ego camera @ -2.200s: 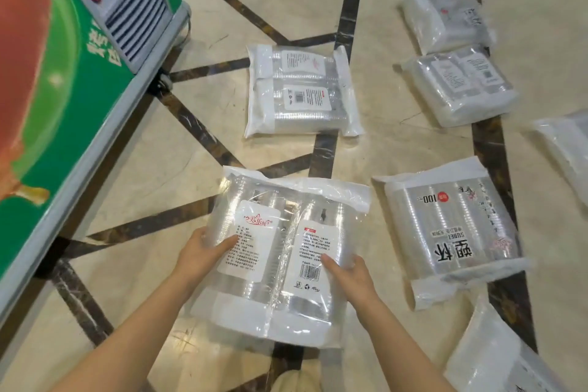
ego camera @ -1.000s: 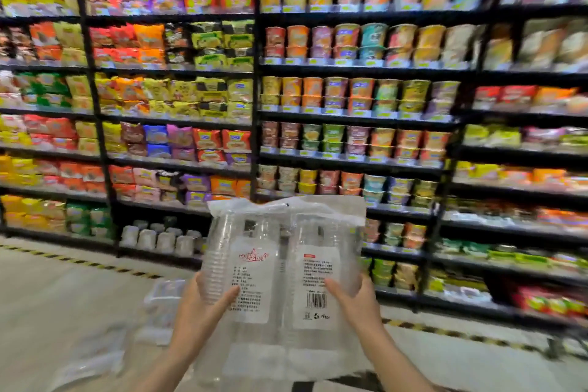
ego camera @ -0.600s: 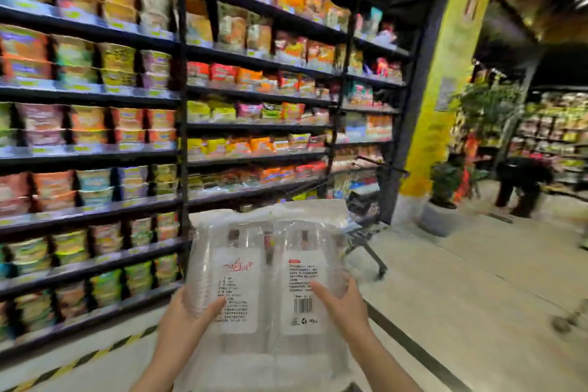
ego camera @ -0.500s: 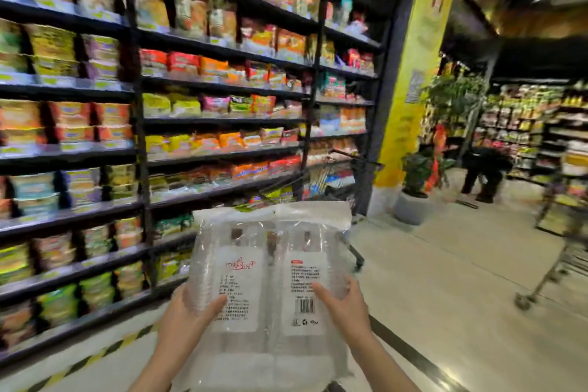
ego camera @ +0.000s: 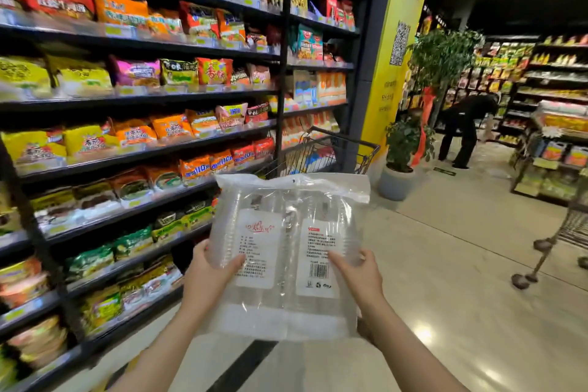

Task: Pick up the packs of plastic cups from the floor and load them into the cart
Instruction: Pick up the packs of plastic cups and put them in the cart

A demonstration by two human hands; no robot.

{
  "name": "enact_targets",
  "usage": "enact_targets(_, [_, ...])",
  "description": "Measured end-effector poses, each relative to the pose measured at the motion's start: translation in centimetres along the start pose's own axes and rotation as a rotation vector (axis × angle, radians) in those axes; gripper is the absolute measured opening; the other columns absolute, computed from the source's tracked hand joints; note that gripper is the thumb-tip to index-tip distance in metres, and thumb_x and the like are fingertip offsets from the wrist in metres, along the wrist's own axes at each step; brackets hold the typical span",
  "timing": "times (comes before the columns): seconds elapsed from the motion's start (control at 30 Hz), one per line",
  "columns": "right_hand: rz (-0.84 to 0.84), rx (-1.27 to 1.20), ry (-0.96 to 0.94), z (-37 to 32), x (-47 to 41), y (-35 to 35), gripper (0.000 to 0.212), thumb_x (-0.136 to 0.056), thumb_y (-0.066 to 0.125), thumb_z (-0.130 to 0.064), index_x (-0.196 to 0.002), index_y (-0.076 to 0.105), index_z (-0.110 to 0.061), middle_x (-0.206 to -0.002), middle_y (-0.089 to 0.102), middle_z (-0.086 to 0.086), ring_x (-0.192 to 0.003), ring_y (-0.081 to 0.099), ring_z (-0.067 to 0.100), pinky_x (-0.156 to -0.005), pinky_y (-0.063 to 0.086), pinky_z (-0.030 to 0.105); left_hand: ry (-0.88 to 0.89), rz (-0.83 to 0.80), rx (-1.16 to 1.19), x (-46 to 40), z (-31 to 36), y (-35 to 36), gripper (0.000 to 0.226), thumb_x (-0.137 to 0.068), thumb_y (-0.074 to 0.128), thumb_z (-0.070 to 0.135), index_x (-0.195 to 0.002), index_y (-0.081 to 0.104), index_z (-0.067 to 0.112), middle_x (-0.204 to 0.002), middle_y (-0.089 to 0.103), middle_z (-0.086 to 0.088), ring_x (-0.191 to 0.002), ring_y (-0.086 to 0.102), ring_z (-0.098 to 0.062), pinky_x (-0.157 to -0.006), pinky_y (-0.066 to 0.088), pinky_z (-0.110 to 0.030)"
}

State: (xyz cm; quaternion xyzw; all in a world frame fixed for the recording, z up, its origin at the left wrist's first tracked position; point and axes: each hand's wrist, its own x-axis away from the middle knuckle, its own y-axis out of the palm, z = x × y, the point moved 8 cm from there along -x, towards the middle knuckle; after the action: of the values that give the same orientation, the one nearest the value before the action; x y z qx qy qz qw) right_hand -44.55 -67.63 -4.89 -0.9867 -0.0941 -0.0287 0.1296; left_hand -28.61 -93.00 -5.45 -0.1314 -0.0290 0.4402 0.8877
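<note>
We hold the pack of plastic cups (ego camera: 288,256) upright at chest height, above the floor (ego camera: 461,280). Our left hand (ego camera: 206,277) grasps its left edge, thumb across the front; our right hand (ego camera: 361,277) grasps the right edge likewise. The cart (ego camera: 321,153) stands ahead, beside the shelves (ego camera: 143,99)

dim overhead store light; ceiling dark at upper right, bright glare spots on the polished floor (ego camera: 445,312) at lower right. motion blur smears the shelves (ego camera: 136,99) at left and the far aisle; wide-angle bending at the edges. label print on the pack of plastic cups (ego camera: 286,251) soft, mostly unreadable.
</note>
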Motion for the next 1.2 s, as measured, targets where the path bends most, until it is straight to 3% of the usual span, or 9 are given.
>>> enact_targets(0.23, [0.028, -0.036, 0.015, -1.5, -17.9, 7.6, 0.060, -0.076, 0.076, -0.033, -0.124, 0.048, -0.011, -0.111, 0.063, 0.005, -0.089, 0.054, 0.017, -0.080, 0.041, 0.026, -0.008, -0.051, -0.045, -19.8, -0.6, 6.9, 0.077, -0.069, 0.079, 0.039, -0.132, 0.039, 0.018, -0.123, 0.058, -0.004, -0.106, 0.058, -0.024, -0.094, 0.048, -0.042])
enact_targets(0.33, [0.053, -0.062, 0.026, -1.9, -26.5, 10.9, 0.061, -0.075, 0.076, -0.037, -0.124, 0.049, -0.012, -0.116, 0.064, 0.007, -0.084, 0.054, 0.016, -0.075, 0.044, 0.027, 0.024, -0.065, -0.067, -28.9, -0.2, 10.3, 0.069, -0.071, 0.078, 0.034, -0.127, 0.042, 0.017, -0.112, 0.057, 0.000, -0.102, 0.059, -0.022, -0.080, 0.046, -0.033])
enact_targets(0.43, [0.058, -0.095, 0.052, -3.4, -34.9, 13.8, 0.055, -0.078, 0.074, -0.030, -0.123, 0.050, -0.009, -0.106, 0.062, 0.005, -0.072, 0.051, 0.010, -0.056, 0.038, 0.017, 0.040, -0.096, -0.124, -37.8, 1.3, 13.9, 0.068, -0.074, 0.075, 0.037, -0.129, 0.040, 0.018, -0.112, 0.053, 0.002, -0.097, 0.053, -0.017, -0.079, 0.043, -0.032])
enact_targets(0.53, [0.070, -0.097, 0.078, -4.6, -42.5, 16.1, 0.053, -0.079, 0.074, -0.028, -0.123, 0.051, -0.009, -0.094, 0.062, 0.000, -0.067, 0.053, 0.006, -0.053, 0.037, 0.016, 0.028, -0.128, -0.135, -46.0, 2.1, 17.4, 0.069, -0.076, 0.074, 0.035, -0.132, 0.038, 0.016, -0.116, 0.053, -0.002, -0.095, 0.049, -0.016, -0.081, 0.040, -0.031])
enact_targets(0.73, [0.096, -0.076, 0.120, -3.7, -54.7, 20.9, 0.062, -0.080, 0.071, -0.032, -0.129, 0.044, -0.007, -0.098, 0.057, 0.000, -0.075, 0.056, 0.011, -0.075, 0.046, 0.028, 0.031, -0.218, -0.211, -59.7, 0.0, 24.3, 0.069, -0.080, 0.070, 0.035, -0.135, 0.036, 0.011, -0.131, 0.052, -0.011, -0.114, 0.052, -0.027, -0.079, 0.036, -0.027])
enact_targets(0.87, [0.144, 0.024, 0.189, -1.2, -61.5, 24.9, 0.074, -0.080, 0.067, -0.043, -0.137, 0.036, -0.007, -0.134, 0.053, 0.012, -0.118, 0.054, 0.031, -0.099, 0.045, 0.043, 0.003, -0.322, -0.179, -68.3, -3.9, 29.6, 0.063, -0.081, 0.068, 0.039, -0.132, 0.038, 0.019, -0.123, 0.052, -0.004, -0.099, 0.053, -0.021, -0.079, 0.048, -0.036])
enact_targets(1.0, [0.214, 0.088, 0.303, 2.1, -68.1, 28.8, 0.071, -0.085, 0.061, -0.044, -0.139, 0.035, -0.005, -0.134, 0.050, 0.013, -0.118, 0.053, 0.031, -0.089, 0.043, 0.032, -0.012, -0.448, -0.261, -77.4, -8.2, 35.4, 0.074, -0.078, 0.068, 0.050, -0.137, 0.037, 0.019, -0.137, 0.045, -0.002, -0.124, 0.046, -0.026, -0.100, 0.043, -0.045])
enact_targets(1.1, [0.231, 0.127, 0.391, 5.6, -71.9, 31.4, 0.086, -0.078, 0.058, -0.062, -0.145, 0.031, -0.015, -0.144, 0.043, 0.009, -0.128, 0.046, 0.031, -0.105, 0.039, 0.043, 0.030, -0.558, -0.386, -83.8, -14.1, 41.2, 0.080, -0.066, 0.065, 0.071, -0.128, 0.048, 0.023, -0.129, 0.056, -0.002, -0.122, 0.052, -0.025, -0.102, 0.043, -0.046])
enact_targets(1.2, [0.240, 0.172, 0.515, 13.6, -75.4, 33.2, 0.125, -0.049, 0.037, -0.097, -0.142, 0.034, -0.015, -0.138, 0.049, 0.012, -0.120, 0.053, 0.029, -0.101, 0.045, 0.049, -0.033, -0.649, -0.468, -86.3, -18.5, 45.5, 0.086, -0.066, 0.063, 0.067, -0.128, 0.049, 0.010, -0.124, 0.055, -0.009, -0.119, 0.052, -0.029, -0.099, 0.042, -0.039])
